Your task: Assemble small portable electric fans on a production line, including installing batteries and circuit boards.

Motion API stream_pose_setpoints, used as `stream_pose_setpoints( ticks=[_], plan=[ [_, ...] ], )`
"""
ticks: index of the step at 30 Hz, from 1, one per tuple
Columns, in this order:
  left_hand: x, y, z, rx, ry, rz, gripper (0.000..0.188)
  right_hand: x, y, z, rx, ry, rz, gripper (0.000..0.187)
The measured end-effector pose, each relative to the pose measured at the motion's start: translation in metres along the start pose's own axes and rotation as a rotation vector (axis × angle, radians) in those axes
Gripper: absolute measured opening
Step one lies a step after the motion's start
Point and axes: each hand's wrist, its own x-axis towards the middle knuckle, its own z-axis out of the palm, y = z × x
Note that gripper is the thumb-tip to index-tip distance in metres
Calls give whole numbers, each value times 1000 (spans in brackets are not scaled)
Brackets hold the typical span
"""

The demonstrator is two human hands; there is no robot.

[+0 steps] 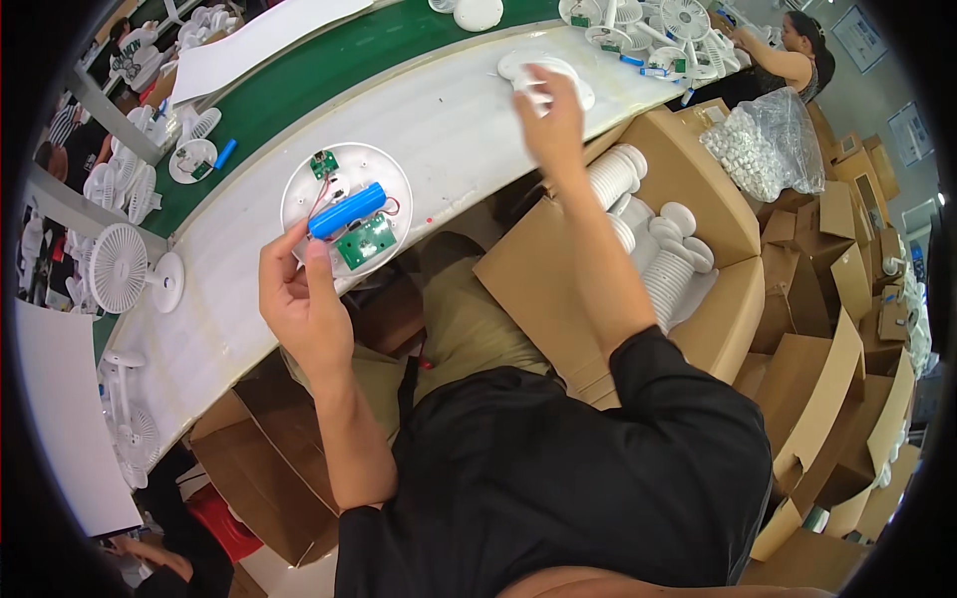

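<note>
A round white fan base (297,189) lies on the worktable with its inside facing up. Inside are a blue cylindrical battery (349,207), a larger green circuit board (366,242) and a smaller one (323,164), with thin red wires. My left hand (311,314) is at the base's near left rim, thumb and forefinger closed on the lower left end of the battery. Farther off to the right, my right hand (551,125) is over white round covers (572,82) on the table. Motion blurs its fingers, so I cannot make out their grip.
An open cardboard box (538,289) with stacked white discs (666,279) stands right of my legs. Beyond the table runs a green conveyor belt (269,110). White fans (120,267) stand at left; more fan parts (683,25) and a co-worker (797,60) are at far right.
</note>
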Motion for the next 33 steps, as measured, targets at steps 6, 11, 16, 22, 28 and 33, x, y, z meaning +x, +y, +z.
stream_pose_setpoints(
  ticks=[6, 11, 16, 22, 28, 33],
  plan=[
    [2, 4, 8, -76, 42, -21, 22, 60, 112, -38, -821, -192, -488, 54],
    [18, -9, 3, -39, 54, -61, 23, 92, 72, -41, -927, -552, -218, 58],
    [19, -20, 5, -87, 104, -72, 25, 85, 67, -76, -684, -753, -5, 61],
    [13, -33, 7, -51, 146, -31, 33, -8, -7, -74, 385, -521, 393, 54],
    [-6, -30, 23, -63, 134, -95, 45, -76, -101, -30, 918, -452, 317, 45],
    [-28, -29, 36, -131, 119, -111, 46, -95, -123, 7, 1075, -291, 328, 42]
  ],
)
